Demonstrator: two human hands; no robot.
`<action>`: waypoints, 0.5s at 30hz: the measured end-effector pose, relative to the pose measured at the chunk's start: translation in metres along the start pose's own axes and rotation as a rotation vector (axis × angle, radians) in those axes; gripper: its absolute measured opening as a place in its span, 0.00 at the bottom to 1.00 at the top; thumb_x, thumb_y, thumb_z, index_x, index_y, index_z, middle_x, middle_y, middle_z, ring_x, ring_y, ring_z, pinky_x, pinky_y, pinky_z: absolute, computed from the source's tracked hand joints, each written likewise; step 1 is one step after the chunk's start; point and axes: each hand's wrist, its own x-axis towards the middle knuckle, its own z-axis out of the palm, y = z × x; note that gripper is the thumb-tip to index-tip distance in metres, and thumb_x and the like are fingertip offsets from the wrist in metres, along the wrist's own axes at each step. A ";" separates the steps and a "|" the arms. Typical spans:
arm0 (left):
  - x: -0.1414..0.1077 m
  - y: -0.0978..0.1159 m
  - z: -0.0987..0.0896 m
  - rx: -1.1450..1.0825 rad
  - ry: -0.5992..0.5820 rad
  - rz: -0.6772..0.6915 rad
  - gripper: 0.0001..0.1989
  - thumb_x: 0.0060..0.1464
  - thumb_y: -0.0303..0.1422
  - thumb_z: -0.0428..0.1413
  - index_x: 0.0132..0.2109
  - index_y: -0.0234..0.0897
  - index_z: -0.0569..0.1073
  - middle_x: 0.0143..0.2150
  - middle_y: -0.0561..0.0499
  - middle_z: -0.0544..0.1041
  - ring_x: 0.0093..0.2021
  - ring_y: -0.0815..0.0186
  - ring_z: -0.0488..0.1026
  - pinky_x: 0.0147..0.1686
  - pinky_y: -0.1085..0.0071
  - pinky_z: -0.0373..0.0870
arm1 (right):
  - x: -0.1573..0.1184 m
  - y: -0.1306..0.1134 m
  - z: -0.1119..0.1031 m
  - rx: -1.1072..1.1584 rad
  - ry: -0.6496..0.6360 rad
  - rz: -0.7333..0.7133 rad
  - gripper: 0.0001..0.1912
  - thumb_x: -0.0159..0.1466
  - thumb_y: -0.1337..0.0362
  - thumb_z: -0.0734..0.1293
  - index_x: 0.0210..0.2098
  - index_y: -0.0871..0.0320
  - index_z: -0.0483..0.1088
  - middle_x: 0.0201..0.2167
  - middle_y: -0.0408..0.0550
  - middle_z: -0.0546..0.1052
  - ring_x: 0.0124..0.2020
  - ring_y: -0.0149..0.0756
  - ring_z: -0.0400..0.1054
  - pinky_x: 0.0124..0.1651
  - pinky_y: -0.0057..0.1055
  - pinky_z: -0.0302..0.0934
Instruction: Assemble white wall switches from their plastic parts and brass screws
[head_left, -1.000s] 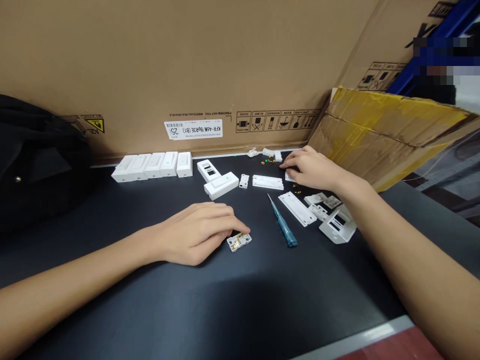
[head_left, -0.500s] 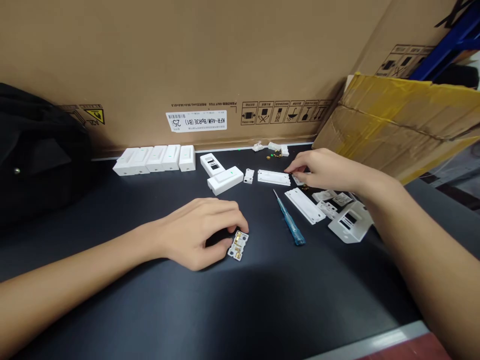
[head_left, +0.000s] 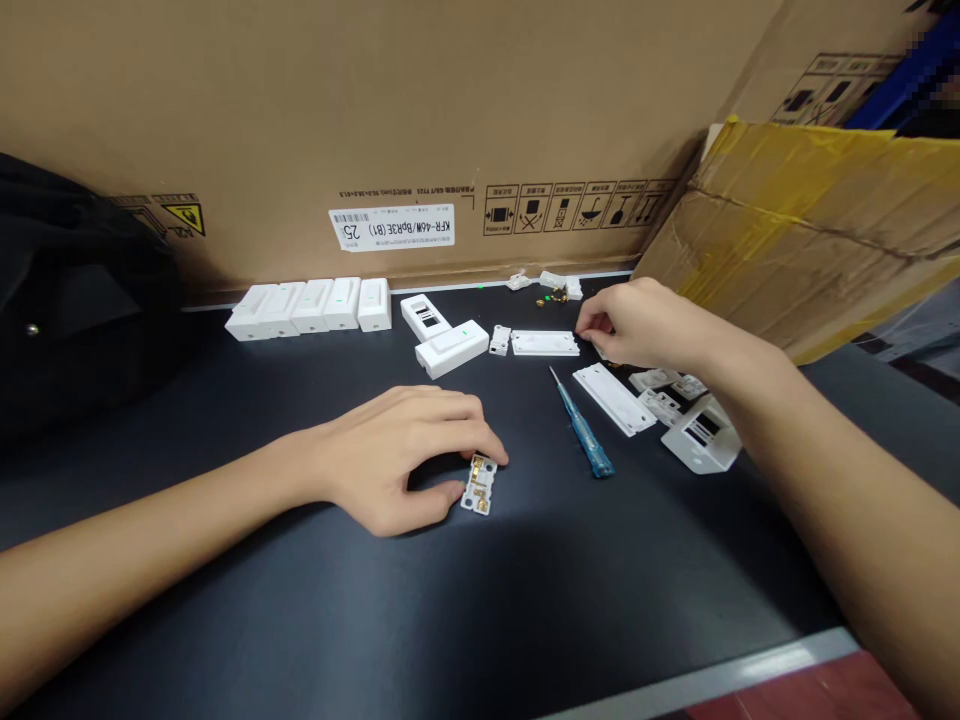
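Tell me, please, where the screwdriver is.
The screwdriver lies on the dark bench right of centre in the head view, beside a white plate, below the right hand.

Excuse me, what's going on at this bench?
A person is working with bare hands at a dark bench. The left hand cups a small white plastic piece with brass contacts, and the right hand has its fingertips at a white plastic part half hidden beneath it, beside a white plate. A blue-handled screwdriver lies between the hands, and a row of white covers stands further left.
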 end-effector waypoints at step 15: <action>0.002 0.000 -0.002 0.020 -0.005 -0.090 0.14 0.52 0.40 0.63 0.34 0.39 0.66 0.33 0.52 0.71 0.33 0.64 0.66 0.35 0.68 0.63 | -0.029 -0.084 -0.027 0.659 0.058 -0.434 0.02 0.61 0.67 0.70 0.32 0.55 0.77 0.31 0.42 0.82 0.32 0.34 0.76 0.37 0.31 0.70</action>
